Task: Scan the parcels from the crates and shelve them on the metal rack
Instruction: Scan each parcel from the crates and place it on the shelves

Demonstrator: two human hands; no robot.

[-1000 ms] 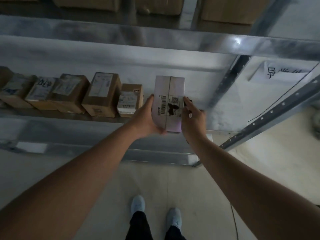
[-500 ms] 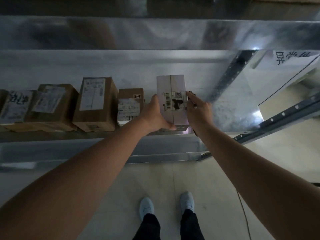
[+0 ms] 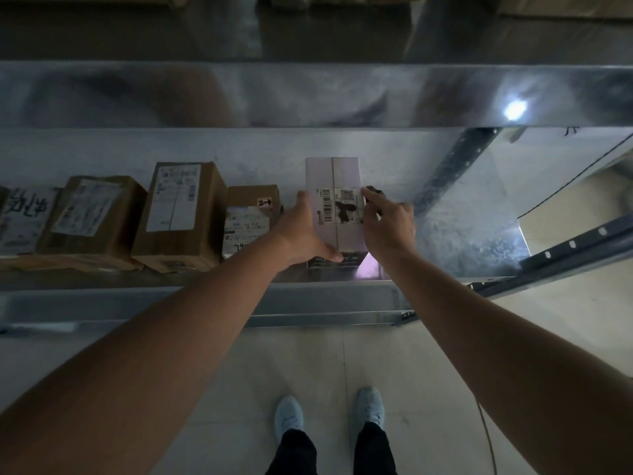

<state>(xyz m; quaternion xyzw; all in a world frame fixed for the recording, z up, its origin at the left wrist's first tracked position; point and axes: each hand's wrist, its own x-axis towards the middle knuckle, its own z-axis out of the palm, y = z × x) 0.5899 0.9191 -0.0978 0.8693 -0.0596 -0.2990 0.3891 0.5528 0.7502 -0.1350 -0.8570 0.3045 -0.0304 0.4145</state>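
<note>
Fingers (image 3: pixel 371 197) of both hands clasp the white parcel (image 3: pixel 337 204) — standing on the rack shelf (image 3: pixel 462 234).

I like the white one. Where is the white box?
The white box stands on the metal shelf, right of the small brown box, between both hands.

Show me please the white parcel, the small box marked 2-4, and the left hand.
white parcel (image 3: pixel 337 174): head view, bare top face.
small box marked 2-4 (image 3: pixel 251 200): head view, brown top.
left hand (image 3: pixel 301 234): head view, back of hand.
</note>
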